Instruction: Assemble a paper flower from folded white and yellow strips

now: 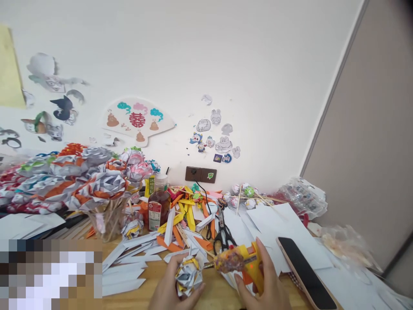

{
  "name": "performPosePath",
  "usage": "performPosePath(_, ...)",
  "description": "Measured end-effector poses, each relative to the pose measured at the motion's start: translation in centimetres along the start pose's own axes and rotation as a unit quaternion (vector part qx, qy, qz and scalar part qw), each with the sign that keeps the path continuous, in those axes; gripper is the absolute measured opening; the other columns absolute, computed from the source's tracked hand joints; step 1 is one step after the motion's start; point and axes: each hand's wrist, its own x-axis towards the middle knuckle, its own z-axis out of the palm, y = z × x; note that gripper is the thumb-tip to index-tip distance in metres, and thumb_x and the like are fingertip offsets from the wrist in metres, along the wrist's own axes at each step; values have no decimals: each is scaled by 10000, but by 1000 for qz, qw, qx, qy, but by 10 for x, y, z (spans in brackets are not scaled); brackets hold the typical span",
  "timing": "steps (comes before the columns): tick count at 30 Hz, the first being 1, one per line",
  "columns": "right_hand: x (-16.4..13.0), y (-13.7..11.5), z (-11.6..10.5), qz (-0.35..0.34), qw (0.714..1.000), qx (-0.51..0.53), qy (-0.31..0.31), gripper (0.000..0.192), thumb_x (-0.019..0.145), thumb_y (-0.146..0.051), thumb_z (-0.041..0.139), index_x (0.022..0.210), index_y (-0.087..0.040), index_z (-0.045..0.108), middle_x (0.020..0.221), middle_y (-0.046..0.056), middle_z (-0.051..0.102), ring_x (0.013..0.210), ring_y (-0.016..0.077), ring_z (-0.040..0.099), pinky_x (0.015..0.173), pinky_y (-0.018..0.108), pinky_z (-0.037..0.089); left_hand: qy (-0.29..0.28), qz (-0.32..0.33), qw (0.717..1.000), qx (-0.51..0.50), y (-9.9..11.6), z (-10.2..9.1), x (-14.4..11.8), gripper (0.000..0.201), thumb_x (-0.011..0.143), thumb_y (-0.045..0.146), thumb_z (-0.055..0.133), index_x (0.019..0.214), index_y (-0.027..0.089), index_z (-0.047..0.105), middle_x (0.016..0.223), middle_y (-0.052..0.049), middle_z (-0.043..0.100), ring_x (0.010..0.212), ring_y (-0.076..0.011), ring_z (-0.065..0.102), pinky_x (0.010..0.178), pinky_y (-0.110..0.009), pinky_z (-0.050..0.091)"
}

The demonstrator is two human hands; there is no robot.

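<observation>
At the bottom of the head view, my left hand (169,290) holds a folded paper flower (189,274) of grey-white and yellow paper. My right hand (266,284) grips a yellow glue gun (240,260) with a glitter-crusted barrel. Its nozzle points left and sits close to the flower's right side. Both hands hover low over the wooden table (155,297).
Folded white, orange and yellow paper strips (151,254) litter the table. Black scissors (222,237), a brown bottle (159,206), a jar of paper flowers (106,185), white sheets (277,224) and a black phone (303,271) lie around. A wall socket (200,174) sits behind.
</observation>
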Motion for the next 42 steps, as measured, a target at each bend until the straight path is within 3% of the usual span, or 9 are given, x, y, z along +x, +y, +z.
performPosePath(4,-8,3,10,-77,988,-68,118,611,856,-362,519,1404,-171,325,1122,155,666,854,310,696,620,360,558,-37,-4,999,40,6,-5,-2,366,706,310,620,1034,217,485,875,-55,770,863,-276,719,667,-338,570)
performPosePath(7,-11,3,12,-157,968,-109,163,553,932,-369,430,1424,-153,302,1028,159,695,793,286,714,624,349,566,-70,-7,996,49,9,-7,-3,366,716,304,619,1044,218,481,901,-62,770,861,-273,721,684,-343,568)
performPosePath(12,-7,-1,6,-216,938,-171,210,636,925,-326,493,1473,-174,209,933,144,711,702,285,719,566,347,565,-28,-12,999,40,9,-6,-4,359,708,317,622,1027,226,485,879,-52,768,841,-276,720,687,-351,561)
performPosePath(17,-6,-1,1,-244,923,-201,220,661,920,-302,510,1483,-182,184,924,162,696,646,279,713,510,338,554,-74,-21,996,43,13,-7,-5,385,721,312,606,1062,202,463,896,-73,763,822,-270,715,686,-354,549)
performPosePath(24,0,9,-2,-350,895,-182,209,643,914,-219,485,1479,-135,189,830,127,689,638,231,709,499,280,558,-1,-8,1000,26,12,-1,-9,336,675,331,607,987,245,515,796,-13,765,710,-258,709,614,-337,522)
performPosePath(27,1,8,-3,-348,898,-177,204,625,907,-181,484,1468,-132,211,843,121,699,657,232,711,514,282,562,3,-5,1000,28,11,0,-9,333,669,335,609,979,248,524,786,-12,764,700,-260,706,606,-338,516)
performPosePath(36,-5,3,-3,-320,917,-139,192,359,865,-104,468,1204,-212,514,848,77,708,617,194,697,466,238,527,-2,3,1000,31,10,-1,-10,339,681,329,606,994,252,502,799,-13,768,695,-252,710,604,-331,521)
performPosePath(42,2,5,-11,-395,883,-152,203,258,859,-152,529,1100,-230,581,783,33,703,581,153,682,484,191,518,-55,-6,996,63,10,-8,-6,334,723,335,603,1011,235,466,888,-50,768,793,-262,720,660,-346,554)
